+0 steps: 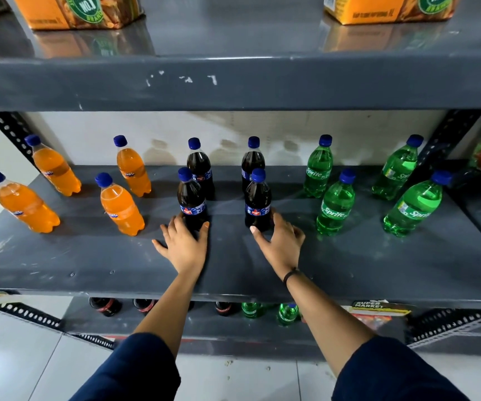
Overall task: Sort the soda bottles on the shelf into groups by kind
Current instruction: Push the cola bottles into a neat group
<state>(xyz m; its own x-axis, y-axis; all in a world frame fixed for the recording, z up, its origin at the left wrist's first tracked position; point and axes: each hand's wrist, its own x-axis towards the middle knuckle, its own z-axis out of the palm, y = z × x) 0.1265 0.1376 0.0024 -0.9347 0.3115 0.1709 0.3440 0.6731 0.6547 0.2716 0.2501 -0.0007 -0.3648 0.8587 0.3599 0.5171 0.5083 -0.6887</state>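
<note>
Head view: the grey shelf (88, 256) carries twelve soda bottles, all upright and already lying in three groups. Four orange bottles (122, 208) stand toward 9 o'clock, four dark cola bottles sit in the middle, and four green bottles (335, 206) stand toward 3 o'clock. The left hand (185, 241) has its fingers spread open around the foot of the front left cola bottle (191, 199), thumb at one side, touching but not closed on it. The right hand (281, 241) likewise cups the base of the front right cola bottle (258, 201), fingers apart, thumb tip against its near side. Neither hand is clamped

As a judgement: these are full plastic bottles, so fairly heavy for their size, stiff under pressure from the fizz, and not fragile. The walls look smooth and may slip; the lobed base gives little to hold. The narrow waist at the label, or the neck under the blue cap, looks the surest grip. Pushing low at the base should slide them without tipping; pushing high risks toppling a neighbour just behind at 12 o'clock
</note>
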